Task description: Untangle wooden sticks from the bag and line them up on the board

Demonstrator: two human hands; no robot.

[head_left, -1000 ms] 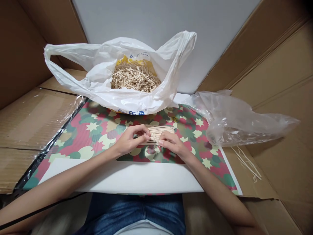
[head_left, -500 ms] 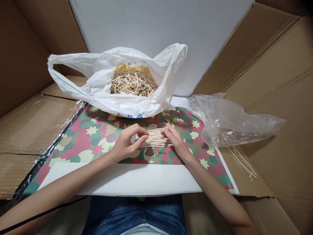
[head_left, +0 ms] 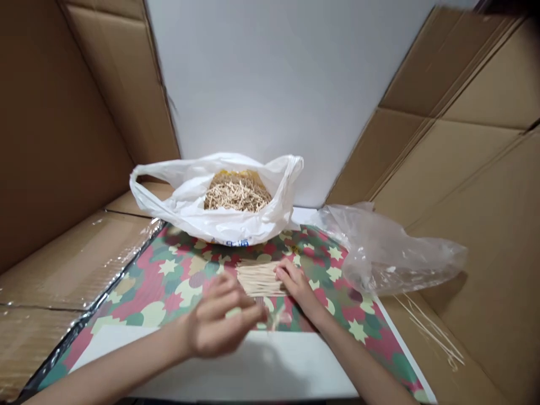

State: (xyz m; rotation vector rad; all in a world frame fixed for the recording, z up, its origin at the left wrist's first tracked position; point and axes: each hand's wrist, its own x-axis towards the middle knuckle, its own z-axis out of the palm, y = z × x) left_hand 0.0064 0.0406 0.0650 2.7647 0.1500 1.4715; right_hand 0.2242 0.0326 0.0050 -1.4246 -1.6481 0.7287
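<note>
A flat row of thin pale sticks (head_left: 259,279) lies on the camouflage-patterned sheet (head_left: 169,292). My right hand (head_left: 297,284) rests at the row's right end, its fingers closed together over the stick ends. Nearer my body and left of it, my left hand (head_left: 228,315) is raised, smeared by motion. Its fingers are curled, and a small pale smear shows by their tips, too blurred to name. Behind the row stands a white plastic bag (head_left: 185,197), open at the top, with a heap of short pale sticks (head_left: 238,194) inside.
A clear plastic bag (head_left: 388,259) lies crumpled on the right. Several long thin strands (head_left: 434,332) lie beyond the sheet's right edge. Cardboard walls (head_left: 464,163) stand on both sides, with a grey-white panel (head_left: 270,84) at the back. A white strip (head_left: 189,360) runs along the front.
My left hand has come off the left end of the stick row and moved towards my body. My right hand stays at the right end. The camera has tilted upward.
</note>
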